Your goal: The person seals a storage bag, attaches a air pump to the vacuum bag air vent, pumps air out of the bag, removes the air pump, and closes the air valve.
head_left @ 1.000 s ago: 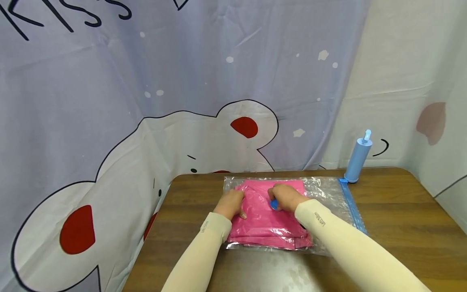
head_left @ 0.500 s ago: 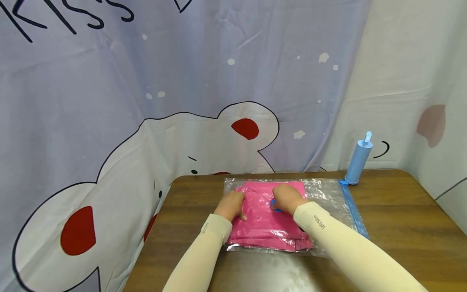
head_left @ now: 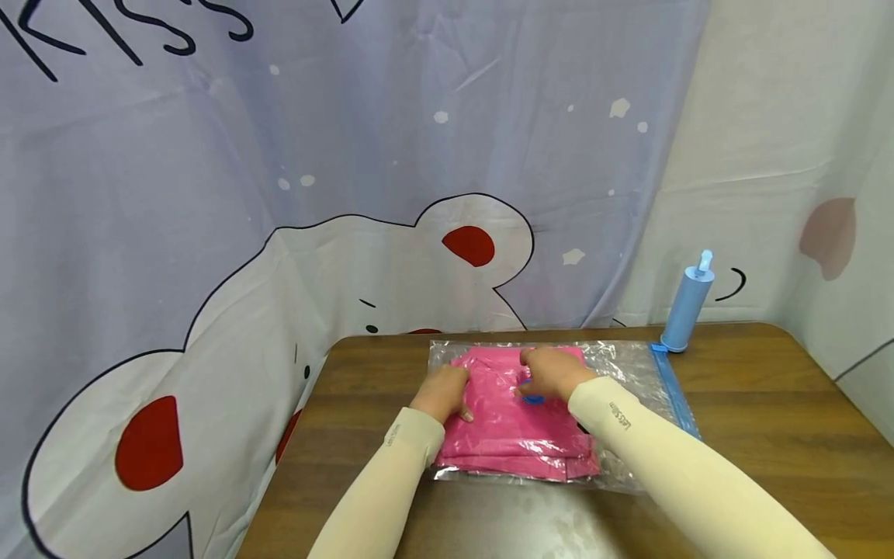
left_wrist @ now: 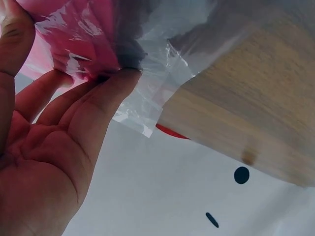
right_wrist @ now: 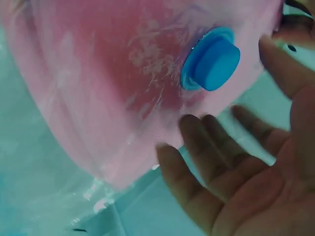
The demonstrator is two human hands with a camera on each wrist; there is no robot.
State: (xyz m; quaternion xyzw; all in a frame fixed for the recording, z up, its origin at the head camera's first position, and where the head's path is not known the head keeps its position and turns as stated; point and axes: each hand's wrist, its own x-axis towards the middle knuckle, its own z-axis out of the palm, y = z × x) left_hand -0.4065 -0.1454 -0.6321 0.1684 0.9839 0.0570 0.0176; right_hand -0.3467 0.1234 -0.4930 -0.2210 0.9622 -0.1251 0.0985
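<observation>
A clear plastic vacuum storage bag [head_left: 621, 369] lies flat on the table, with folded pink fabric [head_left: 496, 435] inside it. A round blue valve cap [right_wrist: 216, 64] stands up from the bag's top face. My right hand [head_left: 555, 374] hovers beside the cap, fingers spread and loosely bent, with a gap between fingertips and cap in the right wrist view. At the bag's left side, my left hand [head_left: 441, 394] rests against the plastic over the pink fabric. Its fingers [left_wrist: 101, 110] are extended at the edge, and the thumb lies apart from them.
A light blue hand pump [head_left: 683, 309] stands upright at the table's back right. The bag's blue zip strip [head_left: 676, 392] runs along its right end, close to the pump's base. Behind the wooden table [head_left: 775, 411] hangs a printed curtain [head_left: 349, 116].
My right fingers, which were at the blue cap, have come away from it and spread, shifting slightly right. My left hand has stayed in place on the bag.
</observation>
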